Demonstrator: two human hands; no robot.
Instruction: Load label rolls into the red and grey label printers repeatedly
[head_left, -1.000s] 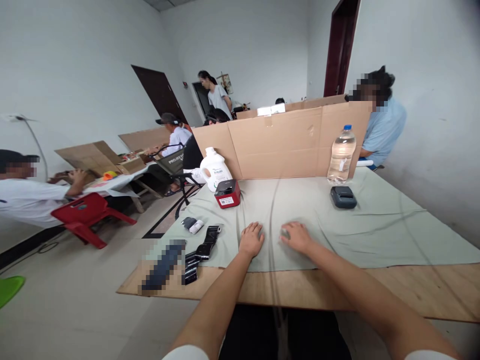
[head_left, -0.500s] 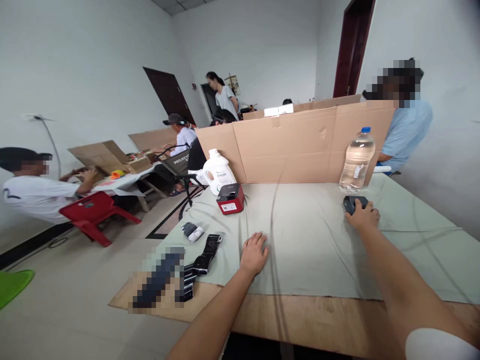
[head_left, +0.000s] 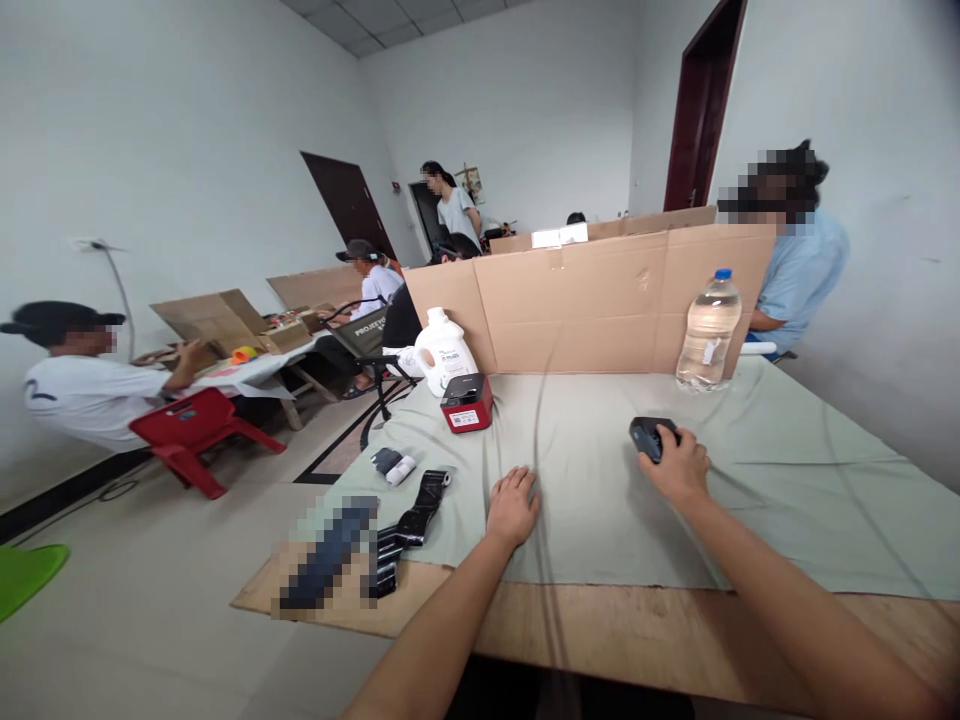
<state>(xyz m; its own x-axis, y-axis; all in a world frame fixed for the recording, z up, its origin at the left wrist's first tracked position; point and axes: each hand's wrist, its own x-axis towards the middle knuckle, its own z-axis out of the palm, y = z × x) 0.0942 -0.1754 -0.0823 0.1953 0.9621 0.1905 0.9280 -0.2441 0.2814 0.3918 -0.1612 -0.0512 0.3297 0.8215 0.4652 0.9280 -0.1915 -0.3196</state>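
Note:
My left hand (head_left: 514,505) lies palm down on the pale green cloth (head_left: 585,520), fingers stretched forward, holding nothing. Out to the right, my right hand (head_left: 681,468) is closed round a small black boxy object (head_left: 651,438) with rounded corners, its fingers over the right side. Part of this object is hidden by the fingers. Ahead of my left hand stands a red box with a black top (head_left: 466,403) and a white label. To its left lie a crumpled black strip (head_left: 415,520) and a small grey and white item (head_left: 394,467).
A white jug (head_left: 445,350) stands behind the red box. A large clear bottle with a blue cap (head_left: 710,335) stands at the back right, before a cardboard screen (head_left: 570,310). A blurred dark item (head_left: 330,555) lies at the left front edge. Several people sit or stand nearby.
My right hand has moved left and nearer to me with the black boxy object, away from the bottle. My left hand rests in the same spot. The view has shifted slightly.

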